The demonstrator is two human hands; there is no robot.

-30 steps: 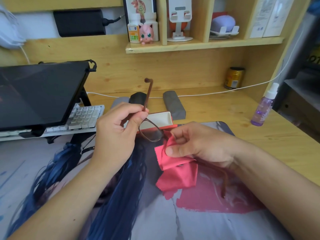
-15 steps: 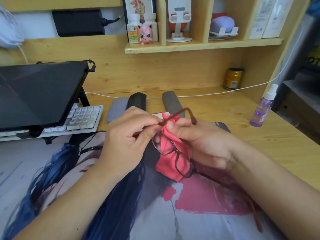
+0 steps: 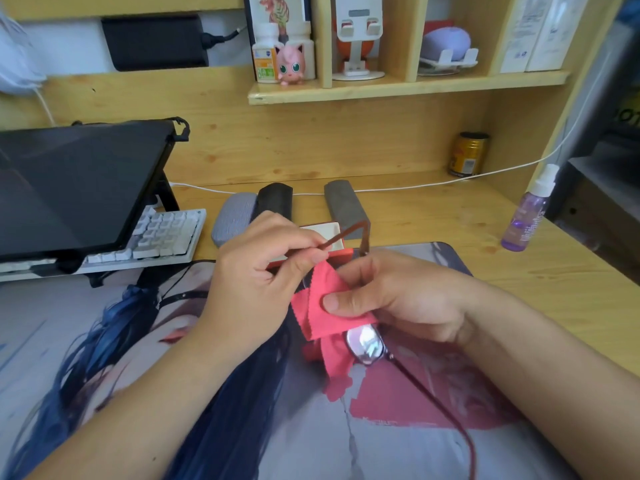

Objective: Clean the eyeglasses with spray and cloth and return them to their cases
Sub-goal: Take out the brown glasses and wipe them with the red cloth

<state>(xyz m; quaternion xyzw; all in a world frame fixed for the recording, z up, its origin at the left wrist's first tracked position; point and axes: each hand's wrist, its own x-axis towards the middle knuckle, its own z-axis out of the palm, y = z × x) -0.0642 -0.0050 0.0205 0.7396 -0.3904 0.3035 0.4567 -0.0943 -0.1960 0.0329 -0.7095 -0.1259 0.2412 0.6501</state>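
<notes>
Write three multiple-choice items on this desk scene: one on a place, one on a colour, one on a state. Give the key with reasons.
1. Where does the spray bottle stand?
A. on the shelf
B. on the desk at the right
C. on the keyboard

2. What colour is the cloth?
A. pink-red
B. white
C. green

3. What state is the red case in?
A. open
B. closed
C. held up in a hand

Key: 1 B, it stands on the wood right of the mat; 2 A, pink-red under the right hand; 3 A, its pale inside shows behind the left hand.

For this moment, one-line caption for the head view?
Left hand pinches the eyeglasses while right hand rubs them with red cloth.
</notes>
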